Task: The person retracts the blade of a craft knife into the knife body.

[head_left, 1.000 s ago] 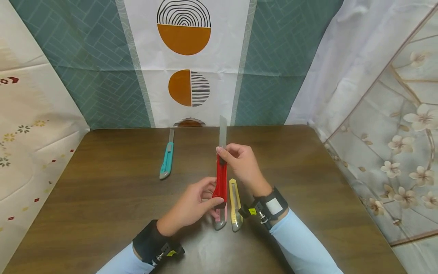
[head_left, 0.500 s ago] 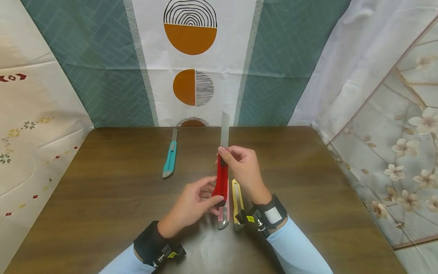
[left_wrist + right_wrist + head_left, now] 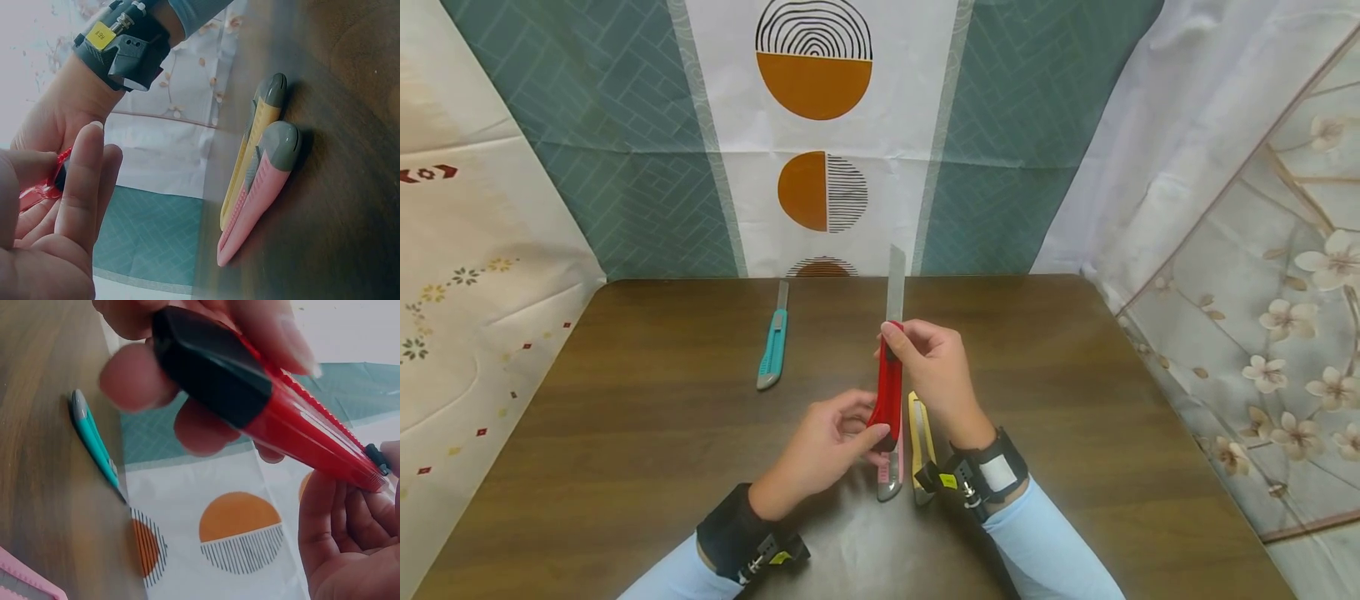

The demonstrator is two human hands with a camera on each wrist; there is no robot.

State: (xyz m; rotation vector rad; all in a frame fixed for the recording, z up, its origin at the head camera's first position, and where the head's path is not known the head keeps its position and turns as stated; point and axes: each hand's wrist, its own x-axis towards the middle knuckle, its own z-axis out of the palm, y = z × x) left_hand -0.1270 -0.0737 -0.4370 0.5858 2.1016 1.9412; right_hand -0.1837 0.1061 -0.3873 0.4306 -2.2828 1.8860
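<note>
Both hands hold a red box cutter (image 3: 890, 396) with a black end cap, its long blade (image 3: 896, 283) extended and pointing away from the body. My left hand (image 3: 827, 437) grips the capped lower end between thumb and fingers. Near the blade end, my right hand (image 3: 936, 358) pinches the handle, thumb on top by the black slider. In the right wrist view the black end cap (image 3: 212, 369) shows large, raised over the table. Beneath the hands lie a pink box cutter (image 3: 262, 187) and a yellow box cutter (image 3: 247, 156), side by side.
A teal box cutter (image 3: 772, 350) with its blade out lies farther back, left of the hands, on the brown wooden table (image 3: 647, 417). Patterned cloth (image 3: 842, 167) hangs along the table's far edge, and floral cloth (image 3: 1285, 375) hangs on the right.
The head view has shifted slightly. Both hands keep their hold on the red box cutter, which stands nearly unchanged, its blade still extended.
</note>
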